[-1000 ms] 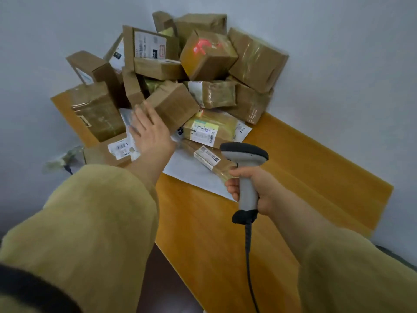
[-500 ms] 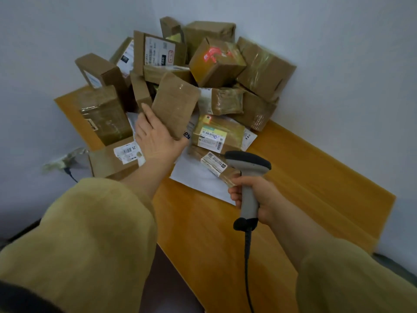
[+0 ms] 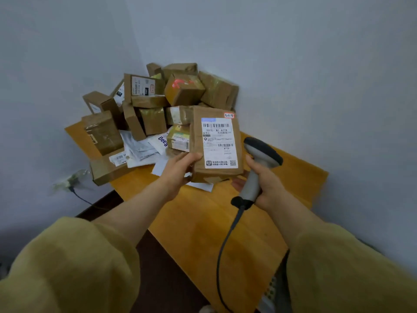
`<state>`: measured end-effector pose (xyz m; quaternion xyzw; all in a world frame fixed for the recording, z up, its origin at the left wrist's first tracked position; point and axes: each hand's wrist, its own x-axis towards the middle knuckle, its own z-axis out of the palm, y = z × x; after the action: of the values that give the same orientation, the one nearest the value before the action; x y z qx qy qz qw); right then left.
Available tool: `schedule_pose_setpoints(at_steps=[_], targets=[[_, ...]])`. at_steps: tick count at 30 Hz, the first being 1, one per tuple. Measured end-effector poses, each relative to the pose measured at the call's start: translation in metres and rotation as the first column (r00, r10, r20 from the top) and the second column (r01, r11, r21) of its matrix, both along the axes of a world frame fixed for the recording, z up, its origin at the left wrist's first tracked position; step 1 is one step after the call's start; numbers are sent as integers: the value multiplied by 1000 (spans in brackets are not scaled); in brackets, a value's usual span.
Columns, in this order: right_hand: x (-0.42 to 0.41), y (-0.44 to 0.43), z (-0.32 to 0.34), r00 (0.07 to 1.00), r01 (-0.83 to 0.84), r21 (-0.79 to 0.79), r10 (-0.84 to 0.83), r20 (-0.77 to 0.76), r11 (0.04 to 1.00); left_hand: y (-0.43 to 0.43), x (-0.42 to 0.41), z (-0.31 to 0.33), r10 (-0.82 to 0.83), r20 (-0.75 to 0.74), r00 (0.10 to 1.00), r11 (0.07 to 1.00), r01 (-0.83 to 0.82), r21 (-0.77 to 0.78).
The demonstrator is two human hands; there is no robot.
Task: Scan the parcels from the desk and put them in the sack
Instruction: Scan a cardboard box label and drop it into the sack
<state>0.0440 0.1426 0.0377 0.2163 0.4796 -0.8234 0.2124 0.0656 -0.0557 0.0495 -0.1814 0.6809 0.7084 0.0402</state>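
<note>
My left hand [image 3: 180, 168] grips a brown cardboard parcel [image 3: 198, 141] by its lower left edge and holds it upright above the wooden desk [image 3: 203, 227]. Its white shipping label with barcodes faces me. My right hand [image 3: 268, 184] grips the handle of a grey barcode scanner [image 3: 259, 163] just right of the parcel, its dark head level with the label's lower half. Behind them a pile of brown taped parcels [image 3: 158, 105] fills the desk's far corner. No sack is in view.
White poly mailers [image 3: 140, 150] lie flat under the pile's front. The scanner's cable [image 3: 223, 249] hangs down over the desk. Grey walls close in behind and to the right. A wall socket with a plug [image 3: 70, 184] sits left of the desk, above dark floor.
My left hand lifted a brown parcel off the pile, turned its label toward me and brought it right, next to the scanner. The scanner rose slightly.
</note>
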Motion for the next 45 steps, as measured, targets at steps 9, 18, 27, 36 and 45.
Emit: schedule_pose_setpoints(at_steps=[9,18,27,36,45], targets=[[97,140,12,989,113,84,-103,-110,990,127,65,20,-313,128,941,950,313,26],[158,213,50,963,53,229,10,-268,972,196,72,30,-220,4,976,973,219,-79],[173,250,65,971,40,345,45,-236,938,241,40,41,-230,-72,971,969,221,-106],[165,268,66,958,156,376,-47,-283,913,273,15,44,-318,-102,943,943,302,-142],[161,277,64,952,204,380,-92,-293,902,288,0,43,-377,-96,921,919,360,-161]])
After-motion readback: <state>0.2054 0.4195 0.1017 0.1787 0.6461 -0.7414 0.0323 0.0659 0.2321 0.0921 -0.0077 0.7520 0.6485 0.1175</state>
